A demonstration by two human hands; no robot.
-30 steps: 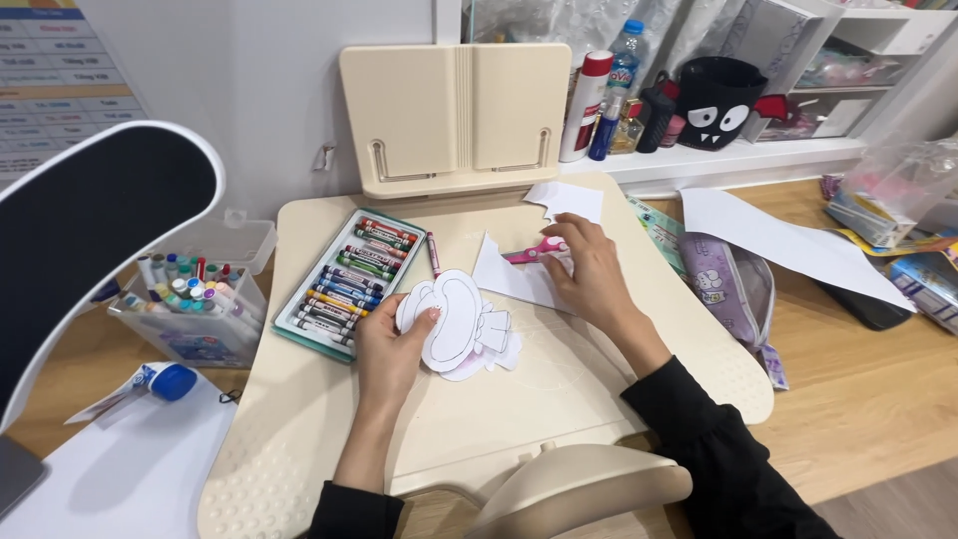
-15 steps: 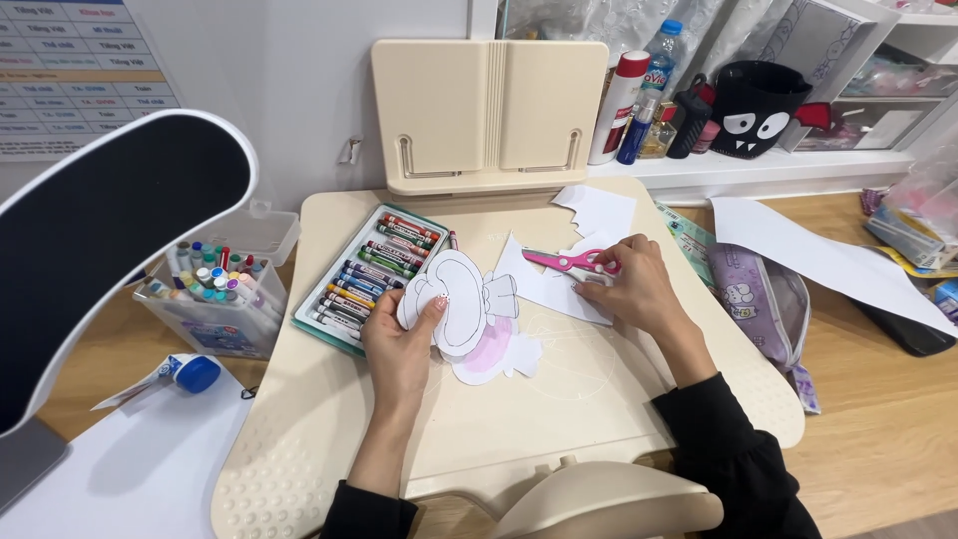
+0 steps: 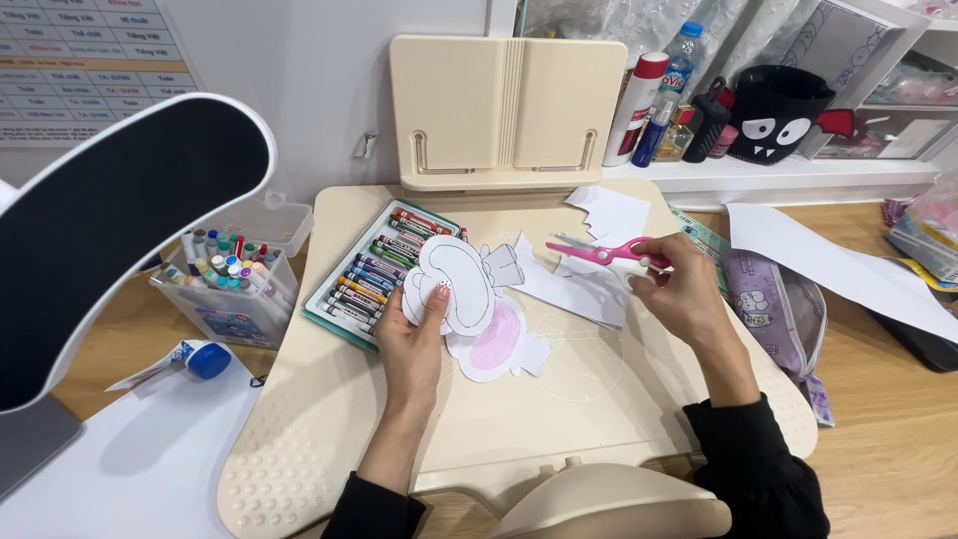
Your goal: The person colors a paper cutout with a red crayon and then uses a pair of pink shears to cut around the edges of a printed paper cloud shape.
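— Fingers (image 3: pixel 436 299) of the left hand (image 3: pixel 414 344) pinch the white paper cut-out (image 3: pixel 454 284), thumb on its face, holding it tilted up off the worktop (image 3: pixel 329 419). How does that compare with a moment ago?

— It sits higher now. A second ago the cut-out lay nearly flat under that hand; half a second ago it was already lifting. The pink-coloured sheet (image 3: pixel 496 349) under it shows more as a result.

— And the right hand (image 3: pixel 674 289)?

— Its fingers are closed around the handles of the pink scissors (image 3: pixel 604 252), blades pointing left over the loose white paper scrap (image 3: pixel 569 289). Earlier the hand rested low by the paper with the scissors barely showing; now they are raised and held level, just apart from the cut-out's edge.

— What do you make of it?

— My reading: paper and scissors are being brought toward each other, so cutting looks ready rather than under way. No blade touches the cut-out yet.

— Anything unclear?

— I cannot tell whether the blades are parted or together; they are thin and seen side-on. The drawing on the cut-out is only faint outlines. The right fingertips are partly hidden behind the handles, and the dark sleeves run off the lower edge.

— Around them?

— An open crayon box (image 3: pixel 374 274) touches the cut-out's left side; a clear tub of markers (image 3: pixel 230 284) stands beyond it. A beige book stand (image 3: pixel 509 105) rises at the back, and a patterned pencil case (image 3: pixel 768 309) lies to the right.
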